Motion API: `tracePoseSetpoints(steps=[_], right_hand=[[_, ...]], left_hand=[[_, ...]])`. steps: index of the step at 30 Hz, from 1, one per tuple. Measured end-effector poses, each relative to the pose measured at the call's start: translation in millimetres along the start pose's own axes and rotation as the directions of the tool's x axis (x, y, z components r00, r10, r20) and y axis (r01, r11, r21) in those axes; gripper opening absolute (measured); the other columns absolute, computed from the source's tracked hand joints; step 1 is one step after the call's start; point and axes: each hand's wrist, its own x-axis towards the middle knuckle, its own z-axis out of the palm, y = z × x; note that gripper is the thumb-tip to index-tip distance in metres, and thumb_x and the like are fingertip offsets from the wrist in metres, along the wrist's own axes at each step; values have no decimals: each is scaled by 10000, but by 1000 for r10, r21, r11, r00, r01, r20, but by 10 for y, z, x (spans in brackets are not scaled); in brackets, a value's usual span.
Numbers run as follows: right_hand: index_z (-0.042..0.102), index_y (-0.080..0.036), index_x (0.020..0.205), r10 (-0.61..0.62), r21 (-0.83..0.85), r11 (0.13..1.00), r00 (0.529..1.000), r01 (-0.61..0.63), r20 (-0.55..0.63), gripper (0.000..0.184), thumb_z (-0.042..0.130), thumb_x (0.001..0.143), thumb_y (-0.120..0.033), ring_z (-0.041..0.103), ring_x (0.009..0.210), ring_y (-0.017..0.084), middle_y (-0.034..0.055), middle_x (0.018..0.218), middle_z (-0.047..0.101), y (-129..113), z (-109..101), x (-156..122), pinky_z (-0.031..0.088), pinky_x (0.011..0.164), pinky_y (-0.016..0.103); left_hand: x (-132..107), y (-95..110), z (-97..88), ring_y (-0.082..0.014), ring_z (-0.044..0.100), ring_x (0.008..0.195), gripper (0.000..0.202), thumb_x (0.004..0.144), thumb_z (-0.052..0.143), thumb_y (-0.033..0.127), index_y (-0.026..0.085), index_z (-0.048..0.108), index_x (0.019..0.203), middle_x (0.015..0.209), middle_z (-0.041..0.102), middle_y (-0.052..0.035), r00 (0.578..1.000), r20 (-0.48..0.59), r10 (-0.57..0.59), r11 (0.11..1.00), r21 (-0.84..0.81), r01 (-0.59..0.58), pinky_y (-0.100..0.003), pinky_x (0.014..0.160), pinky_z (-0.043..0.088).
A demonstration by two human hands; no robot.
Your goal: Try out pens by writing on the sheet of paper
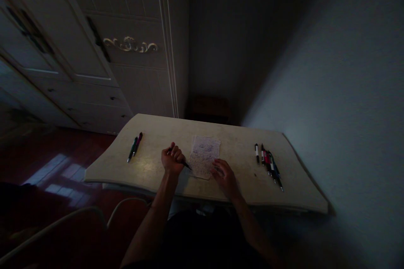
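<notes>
My left hand (172,159) is closed round a dark pen (186,164), whose tip touches the left edge of a scribbled sheet of paper (205,154). The paper lies in the middle of a pale table (151,172). My right hand (224,174) rests flat on the table with its fingers spread, touching the paper's lower right corner. Nothing is in that hand.
Two pens (135,146), one green and one purple, lie on the table's left part. Several pens (269,164) lie in a row on its right part. A white wardrobe (94,50) stands behind, a wall (347,92) to the right, a chair back (78,218) at lower left.
</notes>
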Motion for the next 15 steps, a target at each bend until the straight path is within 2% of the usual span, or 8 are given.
tracePoseSetpoints(steps=[3,9,15], right_hand=[[702,-215,1029,1,-11,1000,1000,-1,-4,281,630,861,-428,614,1116,258,117,1163,638,-8,-4,7,524,975,463],[708,-214,1022,0,-17,1000,1000,0,1,271,620,867,-419,618,1101,253,113,1149,646,-32,-11,20,507,989,473],[718,-221,983,9,-15,1000,1000,-9,-10,244,610,869,-407,630,1065,241,104,1113,664,-62,-22,33,515,970,447]], left_hand=[[52,-8,-40,-49,220,340,64,812,495,205,170,519,764,485,302,88,1000,17,23,1000,11,-23,-189,331,135],[114,-32,-74,-54,212,337,123,755,526,200,194,429,680,459,268,91,998,66,17,1000,23,-18,-185,338,154],[179,-41,-126,-45,201,335,156,738,529,187,192,396,655,458,274,93,998,49,26,999,28,-27,-170,336,159]])
